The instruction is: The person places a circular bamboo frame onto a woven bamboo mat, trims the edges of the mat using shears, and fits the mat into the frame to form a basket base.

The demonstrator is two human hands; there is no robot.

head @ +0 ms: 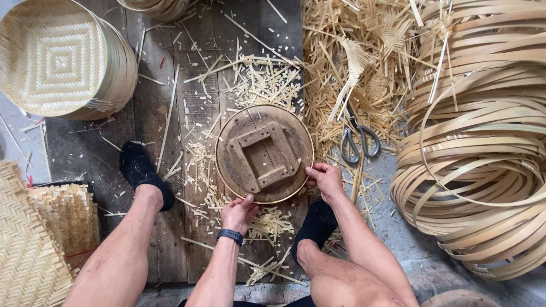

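Underfoot, worn plank floor (pixel 153 113); bamboo offcuts (pixel 267 79); hoop coils (pixel 483 170) alongside.

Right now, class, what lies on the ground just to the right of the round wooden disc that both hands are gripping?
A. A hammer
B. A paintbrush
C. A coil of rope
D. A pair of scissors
D: a pair of scissors with grey handles lies among the bamboo scraps, just right of the round wooden disc that the left hand and right hand grip at its lower rim.
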